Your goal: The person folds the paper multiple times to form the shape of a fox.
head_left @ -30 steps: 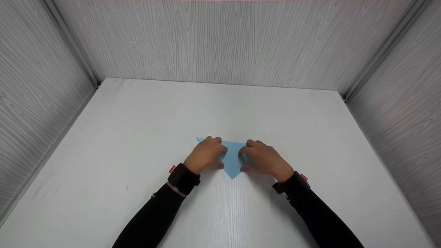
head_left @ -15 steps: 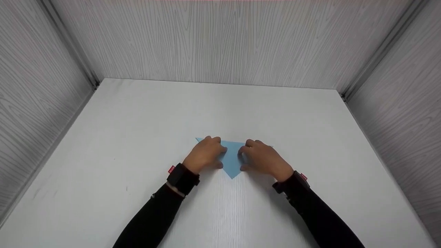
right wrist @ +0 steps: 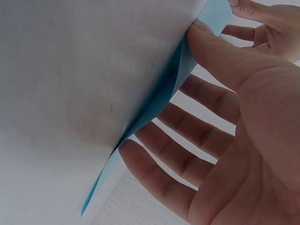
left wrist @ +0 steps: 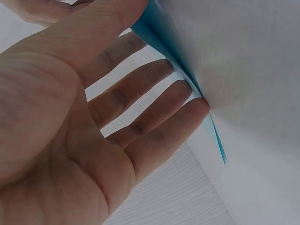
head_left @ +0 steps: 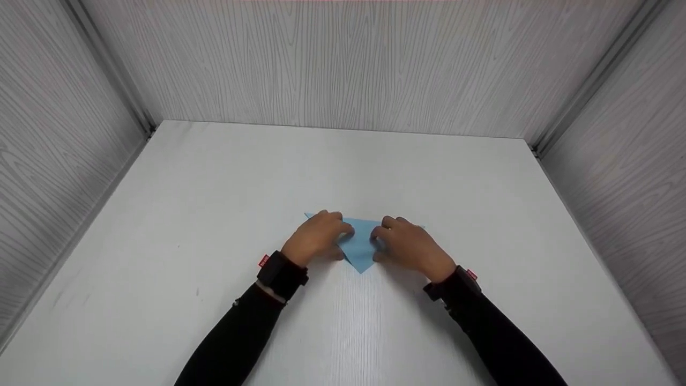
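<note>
A sheet of light blue paper [head_left: 359, 246], folded into a triangle, lies on the white table with one corner towards me. My left hand [head_left: 316, 236] grips its left side, index finger on top and thumb at the near edge. On the opposite side my right hand [head_left: 412, 246] holds the paper in much the same way, fingers bent. In the left wrist view the folded layers of the paper [left wrist: 173, 51] stand slightly apart along the fingertips. A wider gap between the layers shows at the paper [right wrist: 164, 93] in the right wrist view. The hands cover much of both sides.
The white tabletop [head_left: 241, 177] spreads around the paper on all sides. Wood-grain panels rise at the back [head_left: 343, 64], at the left [head_left: 48, 134] and at the right [head_left: 621, 134].
The paper's near corner has shifted slightly away from me, and a dark gap now shows under its left edge. My left hand has moved a little up and left; the right is nearly still.
</note>
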`<state>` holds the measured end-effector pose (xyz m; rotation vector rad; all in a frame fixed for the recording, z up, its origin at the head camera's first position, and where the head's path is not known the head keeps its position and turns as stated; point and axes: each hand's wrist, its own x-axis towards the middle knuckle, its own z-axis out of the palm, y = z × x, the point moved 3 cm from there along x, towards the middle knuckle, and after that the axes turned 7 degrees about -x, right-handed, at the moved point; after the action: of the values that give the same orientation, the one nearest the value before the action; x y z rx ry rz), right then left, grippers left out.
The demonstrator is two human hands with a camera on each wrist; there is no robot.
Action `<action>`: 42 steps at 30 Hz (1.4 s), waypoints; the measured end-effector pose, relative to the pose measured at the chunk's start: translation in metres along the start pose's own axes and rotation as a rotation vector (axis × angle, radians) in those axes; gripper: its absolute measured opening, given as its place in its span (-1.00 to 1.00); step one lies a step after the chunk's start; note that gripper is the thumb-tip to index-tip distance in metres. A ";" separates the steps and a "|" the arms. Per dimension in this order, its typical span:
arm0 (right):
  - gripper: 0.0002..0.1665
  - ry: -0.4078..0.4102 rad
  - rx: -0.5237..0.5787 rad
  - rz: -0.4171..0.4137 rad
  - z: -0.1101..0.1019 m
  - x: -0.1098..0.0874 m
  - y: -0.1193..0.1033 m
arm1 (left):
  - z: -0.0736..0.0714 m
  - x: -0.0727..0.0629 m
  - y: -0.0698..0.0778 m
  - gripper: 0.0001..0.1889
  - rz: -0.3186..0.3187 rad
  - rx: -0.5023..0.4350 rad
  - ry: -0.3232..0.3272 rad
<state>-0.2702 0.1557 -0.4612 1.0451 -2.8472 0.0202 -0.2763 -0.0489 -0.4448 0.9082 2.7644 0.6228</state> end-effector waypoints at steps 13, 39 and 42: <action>-0.40 -0.129 0.191 -0.005 -0.008 -0.005 0.010 | -0.003 -0.002 -0.001 -0.87 0.008 -0.041 0.012; -0.90 -0.090 0.333 -0.047 -0.007 -0.001 0.028 | -0.006 0.008 -0.006 -0.89 0.097 -0.154 0.009; -0.88 -0.098 0.373 -0.002 -0.007 0.000 0.029 | -0.005 0.008 -0.007 -0.92 0.082 -0.163 0.008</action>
<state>-0.2884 0.1783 -0.4538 1.1372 -3.0016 0.5324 -0.2881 -0.0506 -0.4438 0.9885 2.6464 0.8535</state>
